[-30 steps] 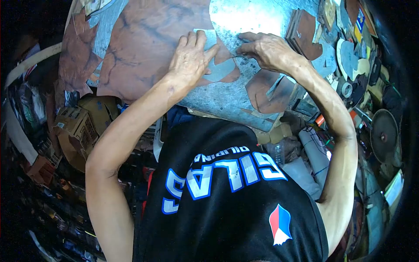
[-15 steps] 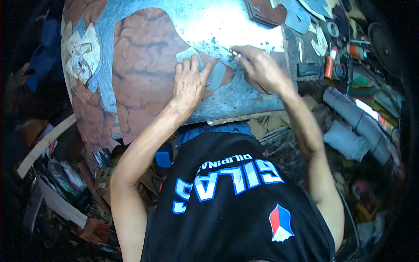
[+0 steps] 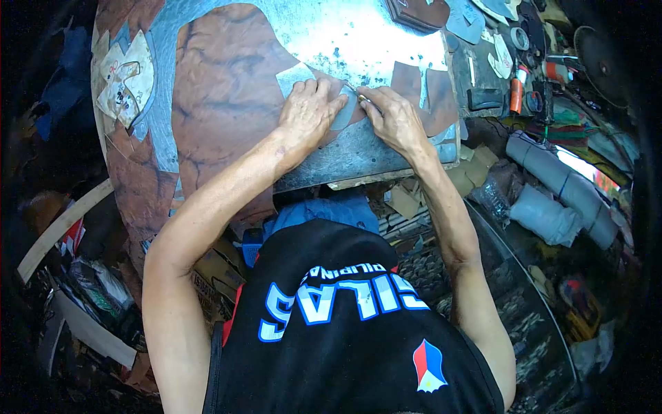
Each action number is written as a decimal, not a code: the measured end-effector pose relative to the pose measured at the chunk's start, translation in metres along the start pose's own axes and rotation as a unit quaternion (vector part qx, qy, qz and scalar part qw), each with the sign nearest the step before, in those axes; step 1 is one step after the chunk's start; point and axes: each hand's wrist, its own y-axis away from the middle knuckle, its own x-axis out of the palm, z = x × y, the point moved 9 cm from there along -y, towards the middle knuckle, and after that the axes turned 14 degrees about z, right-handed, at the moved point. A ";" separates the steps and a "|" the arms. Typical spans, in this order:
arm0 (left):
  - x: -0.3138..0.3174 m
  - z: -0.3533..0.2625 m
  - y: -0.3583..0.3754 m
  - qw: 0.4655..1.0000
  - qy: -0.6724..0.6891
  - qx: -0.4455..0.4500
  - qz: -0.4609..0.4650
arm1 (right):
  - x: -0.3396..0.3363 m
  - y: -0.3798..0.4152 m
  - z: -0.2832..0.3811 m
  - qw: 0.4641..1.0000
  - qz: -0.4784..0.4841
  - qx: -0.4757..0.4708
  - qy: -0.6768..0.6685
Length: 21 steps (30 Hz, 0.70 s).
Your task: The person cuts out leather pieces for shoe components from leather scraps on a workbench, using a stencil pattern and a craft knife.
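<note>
A large piece of brown leather (image 3: pixel 221 90) with dark crease marks lies on the metal-topped table. On its right part sits a grey-blue pattern piece (image 3: pixel 294 74), partly covered by my left hand (image 3: pixel 307 110). That hand is open, its fingers laid over the pattern and the leather. Just right of it, my right hand (image 3: pixel 396 123) is closed around a slim knife (image 3: pixel 352 88). The tip points up and left, near the pattern's right edge; most of the handle is hidden in my fingers. Close by on the right lie brown leather cutouts (image 3: pixel 441 100).
Stacked brown leather pieces (image 3: pixel 419 14) lie at the table's back edge. Paper patterns (image 3: pixel 131 83) rest at the left. An orange bottle (image 3: pixel 516 95), a tape roll (image 3: pixel 519 38) and a black block (image 3: pixel 485 98) lie right. A grey roll (image 3: pixel 562 186) stands beyond.
My right hand has moved left and slightly down with the knife, reaching the pattern's edge beside my left hand. The leather cutouts on the right are now uncovered. The view has shifted slightly.
</note>
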 end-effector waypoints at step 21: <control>0.002 -0.001 0.001 0.998 0.040 -0.015 0.042 | -0.003 0.008 -0.002 0.997 0.033 -0.011 0.064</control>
